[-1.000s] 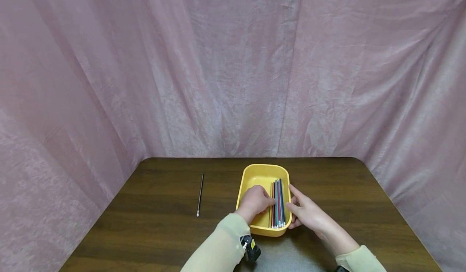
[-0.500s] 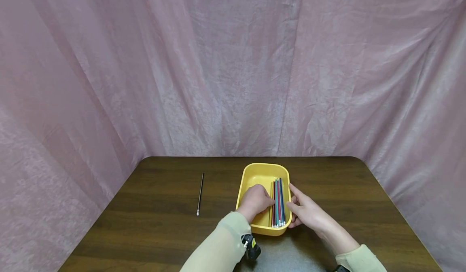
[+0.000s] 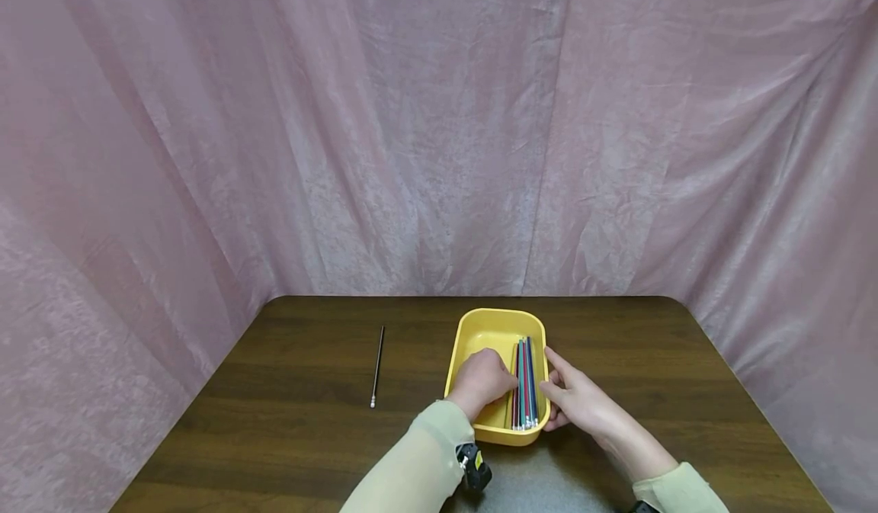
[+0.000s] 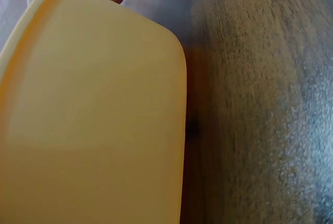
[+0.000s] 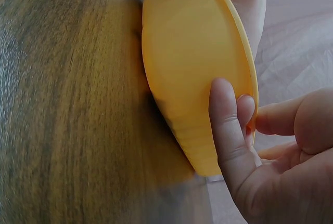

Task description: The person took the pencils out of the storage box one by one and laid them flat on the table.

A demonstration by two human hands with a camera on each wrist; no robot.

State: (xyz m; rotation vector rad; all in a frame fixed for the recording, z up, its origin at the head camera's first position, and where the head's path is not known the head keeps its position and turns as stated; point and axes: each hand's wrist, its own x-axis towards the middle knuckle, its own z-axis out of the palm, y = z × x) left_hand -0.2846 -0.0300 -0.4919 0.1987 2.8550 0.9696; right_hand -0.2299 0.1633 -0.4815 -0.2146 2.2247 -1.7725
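A yellow plastic tray point(image 3: 504, 438) stands on the table, its outer wall point(image 4: 93, 104) filling much of the left wrist view. Several pencils point(image 3: 525, 383) in red, teal, blue and dark colours lie side by side along its right inner wall, eraser ends toward me. My left hand point(image 3: 482, 377) reaches into the tray, fingers curled down, thumb and fingertips at the leftmost pencils; the undersides of its fingers are hidden. At the right side, my right hand point(image 3: 583, 402) grips the tray's rim, some fingers outside against the wall and others over the edge, as the right wrist view shows.
One dark pencil point(image 3: 377, 367) with a white eraser end lies alone on the brown wooden table point(image 3: 309, 421), left of the tray. A pink curtain point(image 3: 439, 132) hangs behind the table. A grey patch point(image 3: 549, 482) shows at the table's near side.
Almost nothing differs; both hands, the tray and the pencils keep their places, with only a slight shift of the head view.
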